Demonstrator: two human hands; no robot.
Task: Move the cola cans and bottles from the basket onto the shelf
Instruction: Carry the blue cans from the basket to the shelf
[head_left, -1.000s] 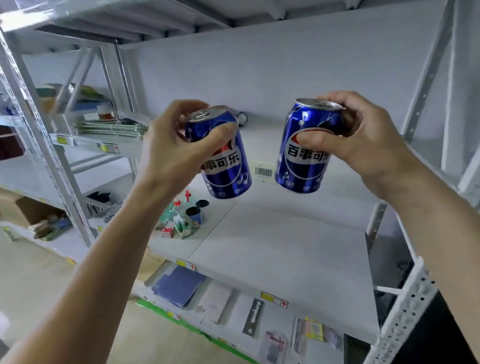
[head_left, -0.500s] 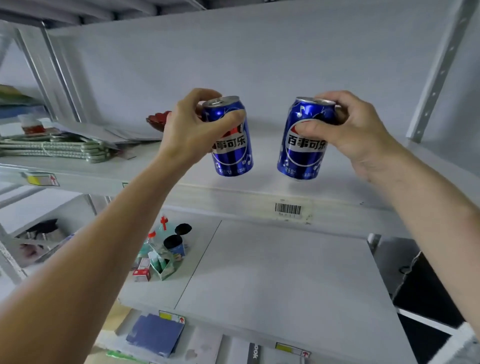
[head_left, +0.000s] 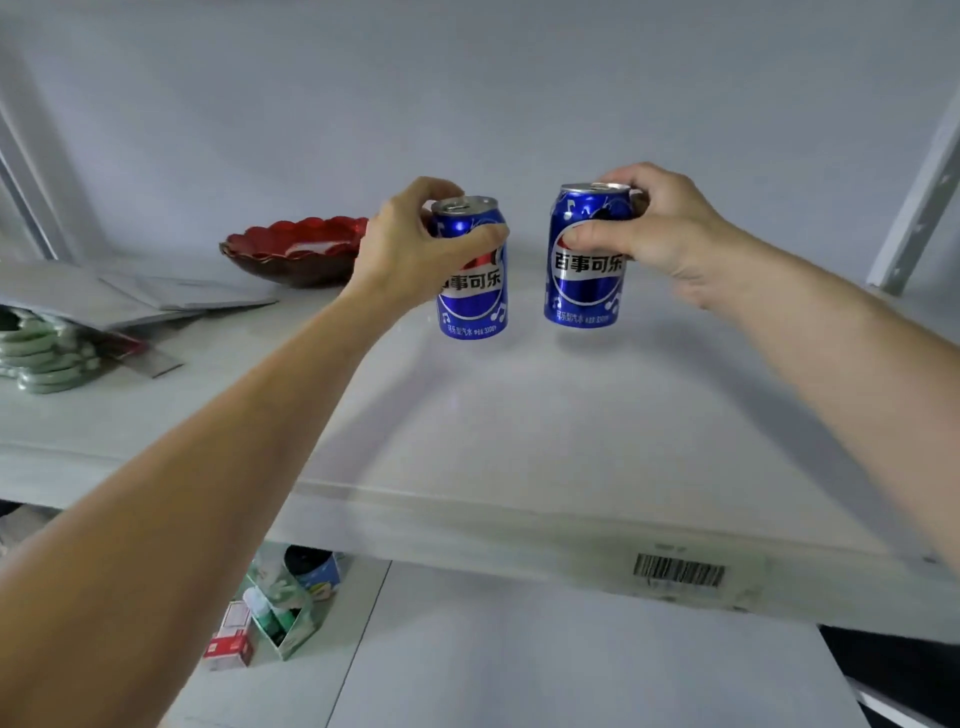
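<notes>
A white shelf (head_left: 519, 426) fills the frame, backed by a pale wall. At the lower left, on the tier below, a cluster of small cartons (head_left: 270, 618) is seen. One barcode label (head_left: 678, 570) is fixed to the shelf's front edge, lower right. Two blue cola cans are held upright at centre frame, whether touching the shelf cannot be told: the left can (head_left: 475, 291) is gripped near its top by the left hand (head_left: 410, 249), the right can (head_left: 587, 270) by the right hand (head_left: 660, 228), fingers curled round each. Farther back, left of centre, one red bowl (head_left: 296, 249) is set.
</notes>
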